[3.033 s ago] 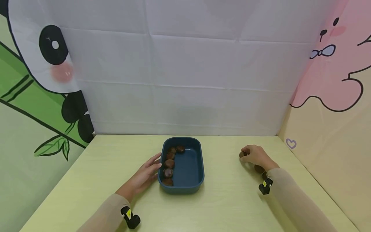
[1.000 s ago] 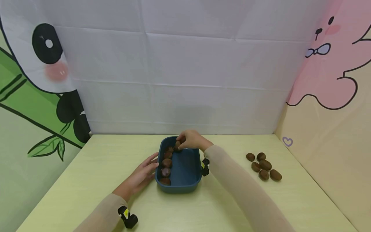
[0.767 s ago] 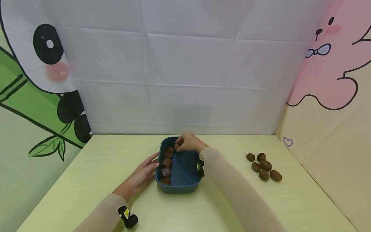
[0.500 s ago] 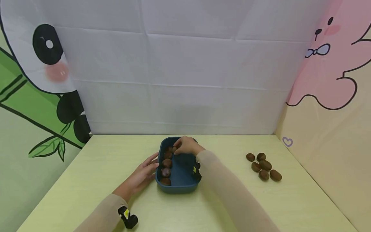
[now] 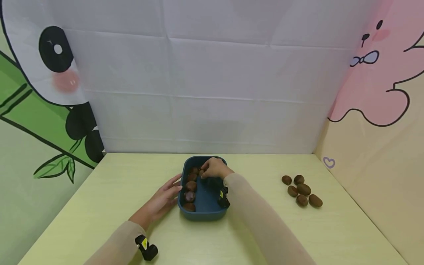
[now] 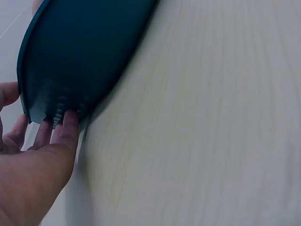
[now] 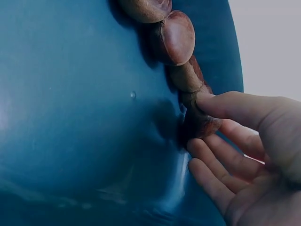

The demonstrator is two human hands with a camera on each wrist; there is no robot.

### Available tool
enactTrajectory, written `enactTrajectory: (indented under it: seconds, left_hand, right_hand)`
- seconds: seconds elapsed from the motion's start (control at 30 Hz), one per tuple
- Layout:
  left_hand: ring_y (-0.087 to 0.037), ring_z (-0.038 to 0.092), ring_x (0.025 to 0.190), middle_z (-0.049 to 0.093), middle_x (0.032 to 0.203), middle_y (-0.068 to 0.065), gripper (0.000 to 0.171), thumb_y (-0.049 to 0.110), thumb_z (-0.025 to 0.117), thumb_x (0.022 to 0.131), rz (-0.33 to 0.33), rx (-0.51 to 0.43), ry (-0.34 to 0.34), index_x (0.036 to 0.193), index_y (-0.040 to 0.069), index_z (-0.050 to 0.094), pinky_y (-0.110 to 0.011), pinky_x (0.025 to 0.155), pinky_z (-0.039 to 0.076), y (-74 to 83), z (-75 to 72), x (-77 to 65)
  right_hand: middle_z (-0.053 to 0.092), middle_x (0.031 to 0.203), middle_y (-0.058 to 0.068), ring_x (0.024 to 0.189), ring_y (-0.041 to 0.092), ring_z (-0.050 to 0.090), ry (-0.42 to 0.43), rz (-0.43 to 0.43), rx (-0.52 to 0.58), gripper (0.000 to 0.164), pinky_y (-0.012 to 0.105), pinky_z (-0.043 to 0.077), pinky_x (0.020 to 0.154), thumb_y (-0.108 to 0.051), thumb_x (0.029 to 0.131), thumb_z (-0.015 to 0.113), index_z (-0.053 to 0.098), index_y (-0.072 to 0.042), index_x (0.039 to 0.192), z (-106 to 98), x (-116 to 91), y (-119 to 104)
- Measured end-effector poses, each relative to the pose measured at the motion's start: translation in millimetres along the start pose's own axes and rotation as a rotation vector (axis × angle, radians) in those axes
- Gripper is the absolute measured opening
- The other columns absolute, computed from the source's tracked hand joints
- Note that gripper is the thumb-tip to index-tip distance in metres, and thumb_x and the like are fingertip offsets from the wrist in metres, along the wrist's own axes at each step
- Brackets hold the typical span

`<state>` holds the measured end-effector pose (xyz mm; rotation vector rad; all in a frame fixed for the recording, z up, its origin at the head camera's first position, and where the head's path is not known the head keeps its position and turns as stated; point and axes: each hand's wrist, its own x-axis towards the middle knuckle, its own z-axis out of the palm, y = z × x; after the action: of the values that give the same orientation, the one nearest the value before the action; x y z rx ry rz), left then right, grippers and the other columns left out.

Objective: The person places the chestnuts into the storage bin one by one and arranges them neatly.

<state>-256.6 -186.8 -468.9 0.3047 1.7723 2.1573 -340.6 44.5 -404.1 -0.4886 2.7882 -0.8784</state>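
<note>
A dark blue rectangular box (image 5: 202, 216) stands on the table, with a row of brown chestnuts (image 5: 190, 186) along its inner left wall. Inside its far end my right hand (image 5: 215, 168) pinches a chestnut (image 7: 202, 125) between thumb and fingers, low by the floor. That chestnut sits right at the end of the row (image 7: 178, 37) in the right wrist view, partly covered by the thumb. My left hand (image 5: 162, 200) rests its extended fingers against the box's outer left side. The left wrist view shows these fingertips (image 6: 70, 117) on the box's wall.
Several loose chestnuts (image 5: 303, 189) lie in a cluster on the pale yellow table (image 5: 258, 198), to the right of the box. A white sheet (image 5: 212, 92) hangs behind the table, and panels with painted animals flank both sides.
My right hand has come from the chestnut cluster on the right into the box with a chestnut, then shifted slightly lower there. My left hand has stayed at the box's side.
</note>
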Motion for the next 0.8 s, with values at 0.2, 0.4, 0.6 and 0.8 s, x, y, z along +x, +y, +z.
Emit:
enactTrajectory:
  seconds: [0.2, 0.4, 0.6, 0.8]
  left_hand:
    - [-0.035, 0.024, 0.147, 0.017, 0.163, -0.021, 0.065, 0.016, 0.049, 0.106, -0.003, 0.005, 0.003, 0.161, 0.012, 0.017, -0.053, 0.117, 0.022, -0.5, 0.6, -1.0]
    - [-0.035, 0.024, 0.147, 0.016, 0.164, -0.021, 0.066, 0.018, 0.05, 0.106, -0.004, 0.012, -0.005, 0.162, 0.013, 0.016, -0.054, 0.117, 0.021, 0.2, 1.0, -1.3]
    - [-0.035, 0.023, 0.148, 0.015, 0.164, -0.02, 0.066, 0.018, 0.05, 0.106, -0.004, 0.008, -0.013, 0.162, 0.013, 0.015, -0.054, 0.117, 0.021, 1.0, 1.3, -0.6]
    - [-0.035, 0.023, 0.148, 0.016, 0.164, -0.021, 0.066, 0.017, 0.05, 0.105, -0.002, 0.008, -0.004, 0.162, 0.012, 0.016, -0.054, 0.117, 0.021, 0.8, 0.9, 0.2]
  right_hand:
    - [0.069, 0.119, 0.005, 0.112, 0.026, 0.063, -0.037, 0.034, 0.02, 0.033, 0.039, 0.052, 0.093, -0.016, 0.085, 0.082, 0.075, -0.009, 0.116, 1.2, 0.2, 1.5]
    - [0.067, 0.121, 0.006, 0.114, 0.027, 0.061, -0.031, 0.07, 0.026, 0.031, 0.041, 0.052, 0.094, -0.015, 0.084, 0.083, 0.076, -0.011, 0.113, 4.2, -0.4, 0.9]
    - [0.067, 0.121, 0.006, 0.114, 0.028, 0.06, -0.013, 0.077, 0.011, 0.03, 0.04, 0.052, 0.093, -0.014, 0.084, 0.083, 0.076, -0.011, 0.113, 4.2, -1.3, -0.9]
    - [0.069, 0.114, 0.004, 0.109, 0.026, 0.062, -0.003, 0.052, -0.012, 0.027, 0.037, 0.053, 0.089, -0.014, 0.084, 0.082, 0.077, -0.011, 0.11, -0.4, 1.2, -2.1]
